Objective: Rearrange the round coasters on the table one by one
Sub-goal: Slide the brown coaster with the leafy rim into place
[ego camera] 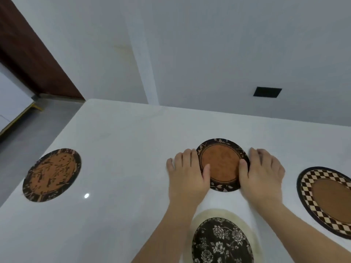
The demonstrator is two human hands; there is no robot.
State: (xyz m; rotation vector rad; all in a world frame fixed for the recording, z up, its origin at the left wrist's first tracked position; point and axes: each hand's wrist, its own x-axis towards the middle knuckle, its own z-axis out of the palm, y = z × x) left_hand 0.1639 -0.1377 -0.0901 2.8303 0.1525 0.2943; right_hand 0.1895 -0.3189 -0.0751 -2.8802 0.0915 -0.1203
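Cut off: the checkered coaster (326, 200) runs past the right frame edge, only its left part visible; the floral coaster (221, 242) is cropped by the bottom edge and partly covered by the forearms on either side. Both forearms leave the frame at the bottom. Fingertips of both hands are hard to see where they meet the table (121, 141), slightly blurred.

No readable writing, brand or label anywhere. The dark rectangle on the wall (267, 92) is blank.

Centre coaster (221, 164): round, plain rust-brown middle, dark rim with a pale leaf pattern. It lies flat on the white table, mid-right, beyond the floral coaster. Left hand (186, 173) sits at its left edge, thumb lying on the brown face, other fingers curled down on the table just beside the rim. Right hand (262, 173) mirrors this on the right edge, thumb on the coaster. Both hands pinch the coaster's rim between thumb and fingers; whether it is lifted off the table, cannot tell.

Branch-pattern coaster (52, 174): orange with dark twig marks, dark border, well apart at the far left, near the table edge. Checkered one has a brown oval middle. Floral one is black with pale flowers, with a cream rim.
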